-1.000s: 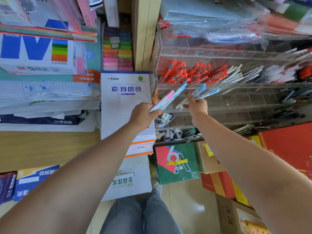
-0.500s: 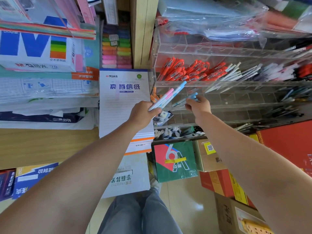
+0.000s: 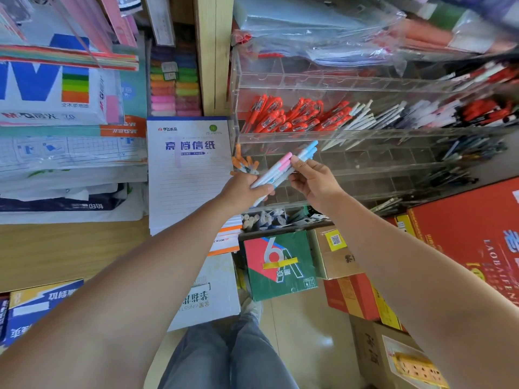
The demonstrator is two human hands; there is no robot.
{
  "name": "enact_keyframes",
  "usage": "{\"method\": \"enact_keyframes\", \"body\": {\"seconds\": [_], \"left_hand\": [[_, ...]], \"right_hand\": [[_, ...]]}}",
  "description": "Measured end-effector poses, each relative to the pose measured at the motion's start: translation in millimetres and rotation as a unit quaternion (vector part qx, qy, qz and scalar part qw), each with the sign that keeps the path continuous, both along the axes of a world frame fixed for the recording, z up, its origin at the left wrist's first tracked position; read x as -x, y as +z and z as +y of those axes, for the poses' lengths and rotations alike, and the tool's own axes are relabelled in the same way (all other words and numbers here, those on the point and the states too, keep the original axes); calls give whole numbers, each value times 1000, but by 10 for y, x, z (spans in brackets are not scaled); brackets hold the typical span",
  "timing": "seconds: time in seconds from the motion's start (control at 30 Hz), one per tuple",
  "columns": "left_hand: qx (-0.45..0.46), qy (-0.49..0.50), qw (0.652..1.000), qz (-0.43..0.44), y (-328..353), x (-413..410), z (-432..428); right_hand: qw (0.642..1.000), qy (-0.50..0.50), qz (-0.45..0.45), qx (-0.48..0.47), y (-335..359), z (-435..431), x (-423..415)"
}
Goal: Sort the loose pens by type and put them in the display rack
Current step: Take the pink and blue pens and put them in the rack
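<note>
1. Pens (image 3: 276,172) with pink and pale blue caps are sitting as a small bundle in the left hand (image 3: 247,189), which is gripping them by their lower ends so the caps are pointing up and right, just in front of the clear display rack (image 3: 365,138).
2. A second ago the right hand (image 3: 316,182) was holding a few blue-capped ones out at the rack; now it is coming back without them and is meeting the bundle, its thumb and fingers pinching the pens near their caps.
3. That is suggesting one batch is already dropped off, though I cannot make it out in any compartment from here.
4. The next batch is being picked out of the bundle, probably the blue ones first, since the pinch is landing on that side.
5. Red pens (image 3: 295,116) and white pens (image 3: 362,116) are lying sorted in the row above, so the empty compartments lower down are looking like the likely target.
6. Pink ones are waiting in the left hand, so the sorting is only partly done.
</note>
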State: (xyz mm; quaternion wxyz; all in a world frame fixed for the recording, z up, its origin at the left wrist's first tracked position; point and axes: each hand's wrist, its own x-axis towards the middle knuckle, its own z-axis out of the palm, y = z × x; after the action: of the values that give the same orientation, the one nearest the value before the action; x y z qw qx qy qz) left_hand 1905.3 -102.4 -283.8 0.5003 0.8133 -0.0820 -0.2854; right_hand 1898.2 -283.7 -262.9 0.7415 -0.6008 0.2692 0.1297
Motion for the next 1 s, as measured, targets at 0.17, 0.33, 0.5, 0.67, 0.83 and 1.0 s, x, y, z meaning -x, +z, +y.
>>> {"method": "enact_keyframes", "body": {"seconds": [0.17,0.33,0.5,0.67,0.83,1.0], "left_hand": [[-45,38,997,-49,-63,-35,15],[-74,83,991,-80,-83,-70,65],[-31,69,996,-37,-114,-62,72],[-30,51,998,-28,-123,-56,120],[-39,33,998,-35,-79,-77,106],[-23,-26,999,-19,17,-79,-69]], "right_hand": [[991,-88,-29,95,-9,-156,-46],[972,-158,-42,169,-19,-194,-141],[958,-100,-32,266,-157,-70,-193],[940,-63,-31,333,-168,-65,-232],[955,-67,-58,284,-30,-48,-124],[995,87,7,54,97,39,-24]]}}
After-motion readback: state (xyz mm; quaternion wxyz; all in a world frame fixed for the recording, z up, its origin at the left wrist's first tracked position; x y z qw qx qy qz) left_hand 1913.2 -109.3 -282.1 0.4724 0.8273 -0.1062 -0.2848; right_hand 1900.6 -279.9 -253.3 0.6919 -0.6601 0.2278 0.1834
